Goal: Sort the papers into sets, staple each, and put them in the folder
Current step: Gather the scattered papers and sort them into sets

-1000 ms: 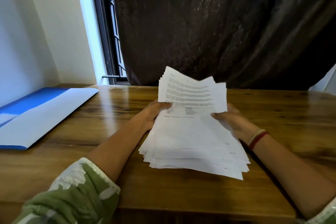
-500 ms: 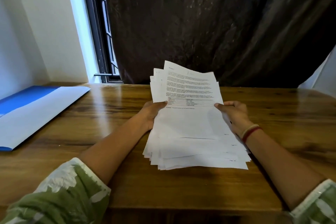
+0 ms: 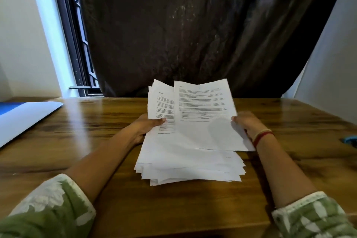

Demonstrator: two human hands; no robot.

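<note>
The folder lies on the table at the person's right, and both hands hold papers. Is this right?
No: the head view shows the folder on the table at the person's left. The left hand and right hand do hold the papers.

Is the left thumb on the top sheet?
No, the left hand pinches the stack beside the top sheet, which only the right hand holds.

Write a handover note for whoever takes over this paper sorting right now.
Left hand grips the stack of papers, thumb on top, its near end on the table.
Right hand pinches the top sheet, offset to the right.
Folder lies at the table's far left.
Done: no sets laid out or stapled.
Left: sort, staple, file in folder.
</note>
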